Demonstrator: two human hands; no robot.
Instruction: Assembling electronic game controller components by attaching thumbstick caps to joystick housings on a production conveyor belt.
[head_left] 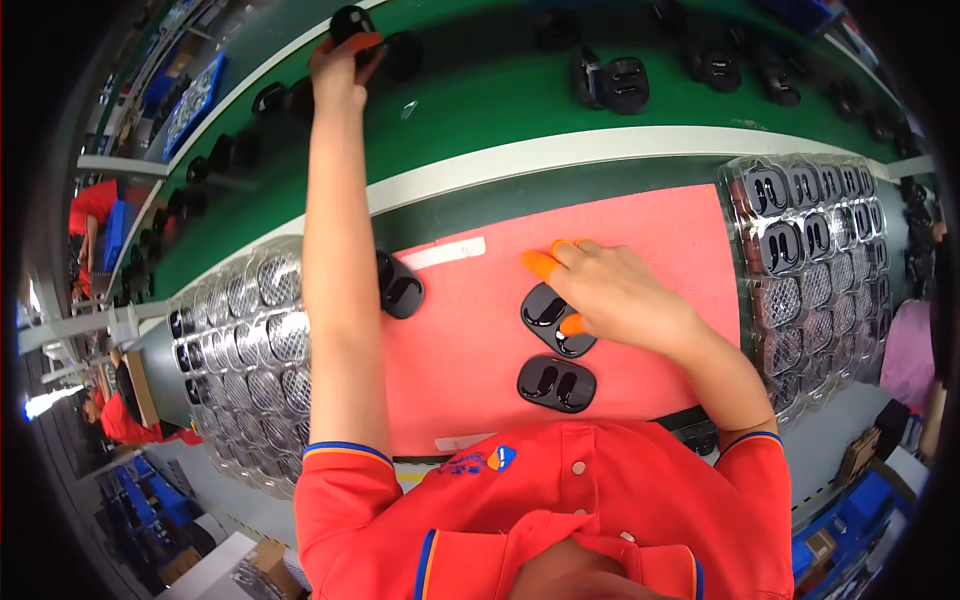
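One green belt (480,115) is stretching beyond my pink mat (460,360), which is probably protecting three black cases (557,384) from scratches. My right fingers (540,265) are touching one, grip I cannot tell; my left fingers (358,42) are grasping a dark piece (350,18) above the belt.

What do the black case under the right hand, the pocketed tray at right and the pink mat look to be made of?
Black case: probably hard plastic, glossy in its recesses, which throw bright reflections. Pocketed tray: likely thin clear plastic, shiny; it's see-through with glints along the pockets. Pink mat: matte, no glints; rubber or fabric, I can't tell.
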